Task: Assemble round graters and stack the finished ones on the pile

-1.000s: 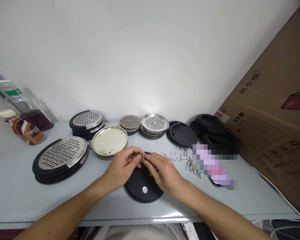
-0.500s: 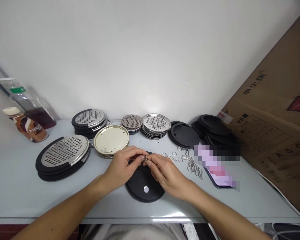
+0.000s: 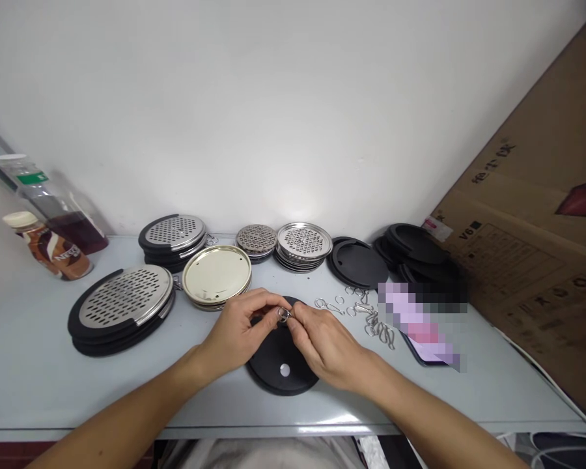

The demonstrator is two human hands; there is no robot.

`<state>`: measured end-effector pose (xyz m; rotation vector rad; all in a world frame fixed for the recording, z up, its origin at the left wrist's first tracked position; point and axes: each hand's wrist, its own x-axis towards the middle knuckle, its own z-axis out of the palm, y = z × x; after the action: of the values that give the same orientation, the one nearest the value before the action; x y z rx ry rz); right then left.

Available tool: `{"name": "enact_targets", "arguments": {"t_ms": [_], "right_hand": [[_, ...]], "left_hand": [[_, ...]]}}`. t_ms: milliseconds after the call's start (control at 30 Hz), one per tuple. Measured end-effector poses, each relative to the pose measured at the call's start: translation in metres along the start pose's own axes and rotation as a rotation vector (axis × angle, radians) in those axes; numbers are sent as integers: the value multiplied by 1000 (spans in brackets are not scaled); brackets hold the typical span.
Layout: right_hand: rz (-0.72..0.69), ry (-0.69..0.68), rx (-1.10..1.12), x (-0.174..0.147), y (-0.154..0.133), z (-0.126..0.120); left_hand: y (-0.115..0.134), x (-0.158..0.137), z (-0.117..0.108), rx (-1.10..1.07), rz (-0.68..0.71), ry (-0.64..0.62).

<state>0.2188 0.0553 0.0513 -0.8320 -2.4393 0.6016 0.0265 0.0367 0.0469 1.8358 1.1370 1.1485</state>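
Between my two hands is a small metal ring [image 3: 283, 315], held just above a round black disc [image 3: 278, 381] with a white dot. My left hand [image 3: 247, 326] pinches the ring's left side between thumb and forefinger. From the other side my right hand [image 3: 325, 342] is closed at the ring, its fingertips partly hiding what they grip. To the right of my right hand lie several loose metal rings and hooks [image 3: 371, 316]. A stack of pale gold round plates [image 3: 217, 273] stands behind my left hand.
Black-rimmed perforated discs [image 3: 127, 296] are stacked at left, with another stack [image 3: 173, 231] behind. Perforated metal discs [image 3: 304, 241] and black discs [image 3: 359, 262] line the wall. A phone [image 3: 427, 339] lies right, beside a cardboard box [image 3: 527, 260]. Two bottles, one small [image 3: 53, 251], one larger [image 3: 73, 221], stand left.
My fingers have shifted slightly around the ring, and my right thumb has turned and tilted downward. The ring sits a little lower; the other things stay in place.
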Motion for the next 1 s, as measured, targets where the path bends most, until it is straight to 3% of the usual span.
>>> {"name": "enact_targets", "arguments": {"t_ms": [267,600,800,900,1000], "right_hand": [[-10,36,-5,1,1,4],[3,75,229,-1,-8,4],[-65,161,51,0,0,17],[-94,157,-80,-1,3,19],[-78,116,-68,-2,2,16]], "left_hand": [[1,0,1,-28,-8,6],[4,0,0,-17,83,16],[3,-2,4,-74,3,52],[3,-2,5,-61,-27,71],[3,-2,5,-46,-12,78]]}}
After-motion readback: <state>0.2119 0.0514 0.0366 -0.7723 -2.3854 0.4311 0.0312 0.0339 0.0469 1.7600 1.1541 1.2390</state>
